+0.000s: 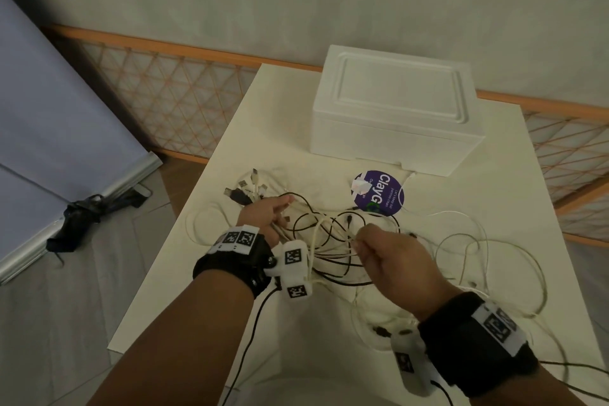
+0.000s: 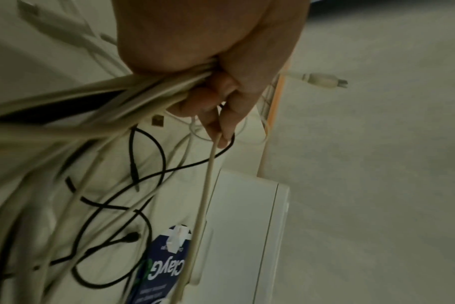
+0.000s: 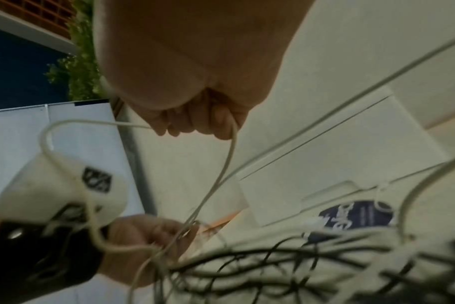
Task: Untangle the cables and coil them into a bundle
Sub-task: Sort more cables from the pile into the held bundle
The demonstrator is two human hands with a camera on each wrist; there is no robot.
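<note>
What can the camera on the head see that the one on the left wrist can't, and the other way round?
Only the head view shows the right hand pinching a white cable, the fan of plugs past the left hand, and the whole lid of the foam box. Only the left wrist view shows, from below, the fingers curled round a thick bunch of white cables and one plug poking out beyond the hand. Both show the black cable loops, the purple ClayGo sticker and the white table.
</note>
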